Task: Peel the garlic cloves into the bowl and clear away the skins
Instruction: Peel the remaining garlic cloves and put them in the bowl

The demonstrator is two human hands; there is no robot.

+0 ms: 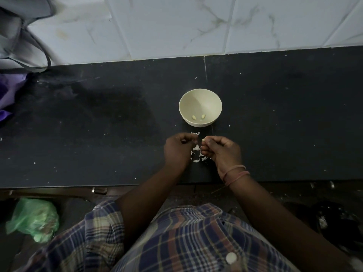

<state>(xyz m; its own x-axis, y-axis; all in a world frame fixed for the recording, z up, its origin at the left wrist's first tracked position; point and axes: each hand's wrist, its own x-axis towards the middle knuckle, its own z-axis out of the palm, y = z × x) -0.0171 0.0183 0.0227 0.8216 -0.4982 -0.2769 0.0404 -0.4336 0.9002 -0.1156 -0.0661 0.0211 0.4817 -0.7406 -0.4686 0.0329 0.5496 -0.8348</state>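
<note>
A cream bowl [200, 99] stands on the black counter [98, 124] with two peeled garlic cloves [198, 116] at its bottom. Just in front of it, my right hand [222, 152] pinches a pale garlic clove [203, 139] between thumb and fingertips. My left hand [176, 150] is curled close beside it, fingertips pinching a scrap of white skin [195, 140]. Loose white skins [197, 154] lie on the counter between and under both hands, and a few more sit near the bowl's base.
A tiled wall [196, 26] backs the counter. Grey and purple bags [13, 55] sit at the far left. A green plastic bag [33, 218] lies on the floor at lower left, below the counter's front edge.
</note>
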